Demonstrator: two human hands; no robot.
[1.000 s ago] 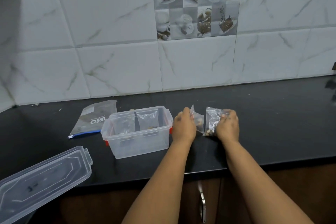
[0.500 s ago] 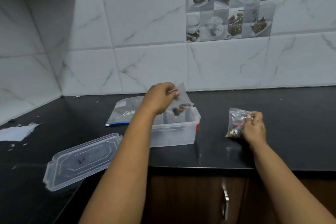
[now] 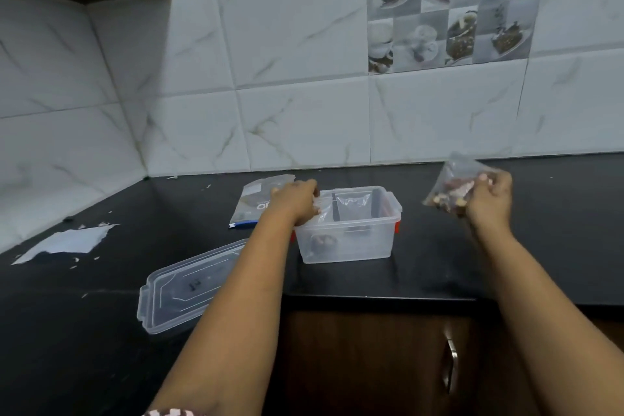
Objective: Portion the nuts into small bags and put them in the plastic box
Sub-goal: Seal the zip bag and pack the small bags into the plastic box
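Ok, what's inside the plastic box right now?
The plastic box holds clear small bags standing at the back and something dark low at front-left. The left hand covers the left corner.

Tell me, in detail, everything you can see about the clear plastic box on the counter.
The plastic box is a small rectangular tub of clear, slightly cloudy plastic with a rolled rim and red clips at its ends. It stands upright and open on the black counter; its lid lies apart, to its left. Inside are clear small bags, and something dark shows through the front wall. The left hand reaches over its left end, at the bags; whether it grips one is unclear.
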